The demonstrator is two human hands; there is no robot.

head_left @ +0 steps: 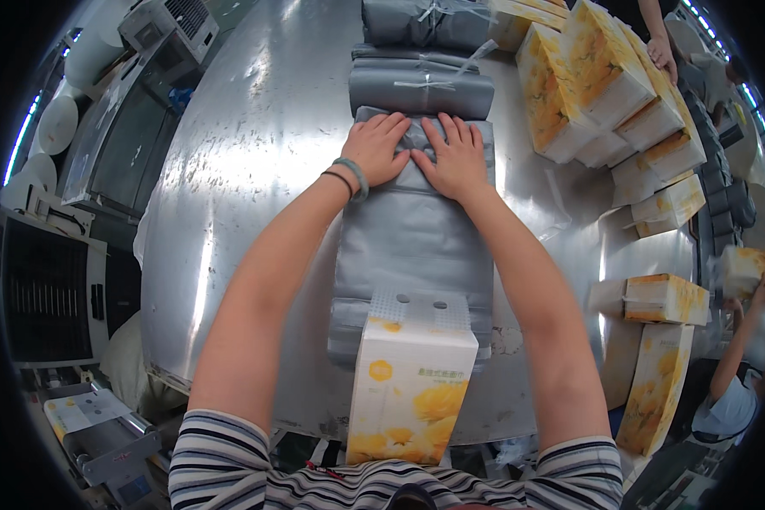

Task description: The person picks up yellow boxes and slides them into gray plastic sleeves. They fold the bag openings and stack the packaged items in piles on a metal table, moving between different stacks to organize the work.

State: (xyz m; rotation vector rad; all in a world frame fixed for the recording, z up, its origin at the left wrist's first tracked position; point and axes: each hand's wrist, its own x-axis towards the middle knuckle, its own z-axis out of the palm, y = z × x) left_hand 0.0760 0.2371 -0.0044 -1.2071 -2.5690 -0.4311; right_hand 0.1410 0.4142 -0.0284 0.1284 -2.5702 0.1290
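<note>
My left hand [376, 150] lies flat with fingers spread on the far part of a grey plastic sheet or bag [416, 234]. Beside it, my right hand [457, 159] presses down the same way, and the thumbs almost meet over a folded, creased section. Neither hand grips anything. Just past my fingertips is a rolled grey plastic bundle [421, 100] tied with clear string. At the sheet's near end, close to my body, a white and yellow flower-printed tissue pack [408, 382] stands with its clear perforated top strip touching the grey plastic.
The shiny metal table [229, 170] carries another tied grey bundle [425, 25] at the far edge. Stacked tissue packs [603, 76] sit at the far right, with more packs [654, 382] at the near right. Co-workers' hands [661, 55] show along the right side. Machines [51, 289] stand at left.
</note>
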